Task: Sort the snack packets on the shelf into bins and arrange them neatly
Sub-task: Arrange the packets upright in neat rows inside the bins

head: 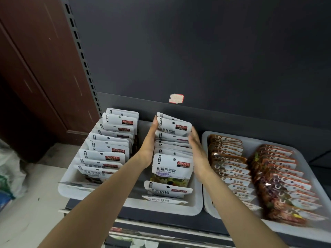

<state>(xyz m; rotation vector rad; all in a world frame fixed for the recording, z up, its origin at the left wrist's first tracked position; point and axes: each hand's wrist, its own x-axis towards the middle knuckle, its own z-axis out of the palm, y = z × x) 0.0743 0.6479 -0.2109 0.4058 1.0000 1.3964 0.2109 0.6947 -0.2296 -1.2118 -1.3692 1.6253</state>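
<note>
Standing in a row inside a white bin (195, 208) on a dark shelf (179, 228), white snack packets (172, 145) fill the bin's right half, squeezed between two bare hands. The left hand (148, 145) lies flat against the row's left side, fingers straight and together. The right hand (198, 149) presses the row's right side, fingers straight, tips at the rearmost packets. Neither hand curls around a packet. Two packets (167, 191) in front of the row lean forward, lower than the rest.

A second row of white packets (107, 145) stands in the same bin's left half, just beside the left forearm. To the right, touching or nearly touching the first bin, a second white bin (286, 228) holds two rows of orange-brown packets (258, 174), overlapped like tiles.

Behind the bins rises a dark grey back panel (197, 51) with a slotted upright (80, 56) at its left and a torn red-edged sticker (176, 98). A brown wooden door (35, 68) and a pale floor (32, 194) lie to the left.

Packets carry a red "ZIRANPEI" logo; one reads "树莓形软糖".
</note>
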